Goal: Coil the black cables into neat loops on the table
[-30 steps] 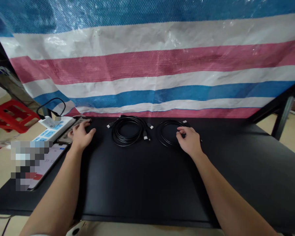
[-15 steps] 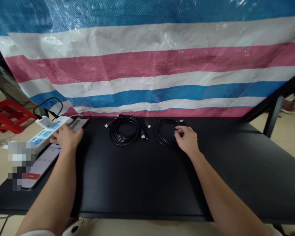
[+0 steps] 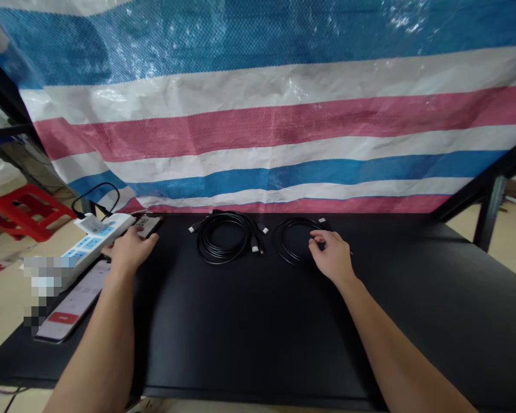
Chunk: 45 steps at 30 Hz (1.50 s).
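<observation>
Right hand at the smaller cable coil, left hand over a phone

The smaller black cable coil point(image 3: 281, 244) lies flat on the desk point(image 3: 249, 321), near its back edge and right of the middle. The right hand point(image 3: 332, 256) is at the coil's right side and hides part of it. Its fingers are bent inward, with the thumb close to the index finger; whether they grasp the cable or only rest beside it, I cannot tell. A pale-tipped connector point(image 3: 322, 220) shows just beyond the knuckles.

At the left, the left hand point(image 3: 131, 248) is loosely spread and grips nothing visible, its thumb apart from the fingers. It covers part of the far phone point(image 3: 149, 226); contact with it is unclear. The near phone point(image 3: 75, 307), with a red block on its screen, lies closer to the person, partly behind the left forearm.

Between the two hands, a larger black cable coil point(image 3: 221, 252) lies just beside the smaller one, several light-tipped connectors around it. Along the desk's left edge runs a white power strip point(image 3: 95, 244) with blue sockets, a white adapter point(image 3: 88, 224) plugged into it. A pixelated patch covers its near end.

Behind the desk hangs a sheet point(image 3: 262, 129) striped blue, white and red. A red stool point(image 3: 34, 212) stands beyond the left edge.
</observation>
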{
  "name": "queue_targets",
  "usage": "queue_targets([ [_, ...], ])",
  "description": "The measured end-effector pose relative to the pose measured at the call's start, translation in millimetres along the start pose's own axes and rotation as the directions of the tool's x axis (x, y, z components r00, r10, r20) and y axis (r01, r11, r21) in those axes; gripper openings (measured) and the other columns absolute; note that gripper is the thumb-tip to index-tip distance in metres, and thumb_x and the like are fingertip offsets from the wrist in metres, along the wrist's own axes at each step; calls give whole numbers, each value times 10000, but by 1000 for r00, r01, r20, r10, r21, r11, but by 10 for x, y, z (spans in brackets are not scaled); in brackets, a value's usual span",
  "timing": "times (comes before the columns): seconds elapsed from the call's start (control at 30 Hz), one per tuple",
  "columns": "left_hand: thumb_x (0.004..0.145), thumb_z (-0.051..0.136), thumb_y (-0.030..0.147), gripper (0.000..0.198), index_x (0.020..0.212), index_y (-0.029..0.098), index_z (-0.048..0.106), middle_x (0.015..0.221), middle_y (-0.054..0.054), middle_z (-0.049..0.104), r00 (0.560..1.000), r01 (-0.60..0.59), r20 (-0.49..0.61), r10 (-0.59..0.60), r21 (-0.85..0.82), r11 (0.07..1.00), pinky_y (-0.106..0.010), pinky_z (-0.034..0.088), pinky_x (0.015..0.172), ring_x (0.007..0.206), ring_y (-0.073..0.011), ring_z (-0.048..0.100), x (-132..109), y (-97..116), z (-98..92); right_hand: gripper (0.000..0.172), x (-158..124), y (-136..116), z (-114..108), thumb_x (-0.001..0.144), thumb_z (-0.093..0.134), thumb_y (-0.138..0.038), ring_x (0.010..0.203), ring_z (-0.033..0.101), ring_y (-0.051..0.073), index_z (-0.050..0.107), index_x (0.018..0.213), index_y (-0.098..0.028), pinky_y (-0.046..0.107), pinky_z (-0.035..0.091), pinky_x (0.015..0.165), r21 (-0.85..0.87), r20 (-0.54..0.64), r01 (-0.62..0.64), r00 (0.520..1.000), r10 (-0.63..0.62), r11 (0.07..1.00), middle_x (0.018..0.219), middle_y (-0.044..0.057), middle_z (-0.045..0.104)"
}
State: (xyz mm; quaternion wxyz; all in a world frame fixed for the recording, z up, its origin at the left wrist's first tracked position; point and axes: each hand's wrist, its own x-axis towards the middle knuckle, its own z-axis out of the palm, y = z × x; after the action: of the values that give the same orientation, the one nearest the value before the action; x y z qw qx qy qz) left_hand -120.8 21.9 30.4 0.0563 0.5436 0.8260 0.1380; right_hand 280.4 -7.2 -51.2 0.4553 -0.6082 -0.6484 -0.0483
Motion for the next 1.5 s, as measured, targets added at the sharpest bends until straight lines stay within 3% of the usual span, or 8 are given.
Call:
queue_targets([
  [0.13, 722, 447, 403, 468, 1074, 182, 660, 930, -91, 723, 982, -173, 83, 170, 27, 985, -384, 466, 898, 986, -304, 648, -137, 196, 42, 156, 3, 11, 22, 712, 506, -278, 626, 580, 222, 644, 770, -232, 372, 495, 594, -2, 17, 4, 1000, -4, 1000, 611, 29, 616],
  [0.23, 733, 436, 389, 423, 1040, 226, 678, 910, -60, 728, 976, -204, 81, 200, 36, 978, -350, 485, 869, 956, -277, 656, -140, 219, 134, 153, 1, 15, 25, 708, 514, -280, 629, 576, 222, 649, 763, -237, 378, 494, 604, -5, 41, -6, 999, 6, 1000, 614, 28, 621],
  [0.33, 749, 436, 360, 446, 1095, 191, 663, 1067, -119, 696, 992, -121, -9, 122, 76, 990, -405, 455, 936, 1078, -317, 602, -115, 188, 168, 150, -1, 11, 24, 701, 516, -276, 634, 577, 224, 649, 758, -235, 392, 501, 632, -3, 42, -10, 999, 10, 1000, 616, 32, 623],
  [0.47, 736, 492, 395, 583, 1210, 69, 584, 1299, -273, 517, 983, 128, -146, -110, 123, 984, -560, 364, 990, 1235, -435, 442, -143, 192, 151, 145, -3, 2, 24, 701, 513, -273, 631, 580, 221, 640, 758, -230, 396, 506, 638, -5, 34, -5, 999, 5, 1000, 610, 31, 615],
  [0.63, 753, 439, 444, 653, 1218, -1, 544, 1339, -317, 442, 955, 268, -158, -250, 105, 958, -608, 297, 1014, 1272, -464, 367, -233, 215, 174, 147, 2, -4, 16, 704, 504, -279, 620, 582, 217, 634, 755, -233, 391, 511, 631, -1, 34, 3, 999, -3, 1000, 607, 27, 612],
  [0.87, 750, 430, 370, 675, 1305, -14, 445, 1370, -304, 443, 982, 184, -59, -179, 82, 980, -618, 281, 1025, 1311, -453, 326, -198, 227, 147, 153, 8, 1, 18, 703, 499, -278, 615, 583, 213, 634, 754, -227, 380, 510, 623, 1, 30, 11, 999, -11, 1000, 604, 29, 614],
  [1.37, 744, 451, 357, 711, 1363, 13, 384, 1416, -276, 416, 997, 76, -24, -75, 38, 996, -621, 279, 1026, 1347, -437, 282, -89, 203, 189, 139, -4, 3, 13, 722, 504, -257, 623, 579, 218, 632, 767, -227, 374, 497, 601, -36, 33, 22, 999, -21, 999, 612, 36, 618],
  [1.5, 725, 509, 391, 717, 1356, 66, 402, 1417, -268, 414, 994, 27, -103, -28, -11, 1000, -668, 251, 1013, 1316, -455, 318, -110, 192, 213, 146, -8, 3, 17, 722, 501, -248, 638, 579, 221, 634, 779, -224, 376, 494, 607, -57, 34, 8, 999, -6, 998, 616, 38, 615],
])
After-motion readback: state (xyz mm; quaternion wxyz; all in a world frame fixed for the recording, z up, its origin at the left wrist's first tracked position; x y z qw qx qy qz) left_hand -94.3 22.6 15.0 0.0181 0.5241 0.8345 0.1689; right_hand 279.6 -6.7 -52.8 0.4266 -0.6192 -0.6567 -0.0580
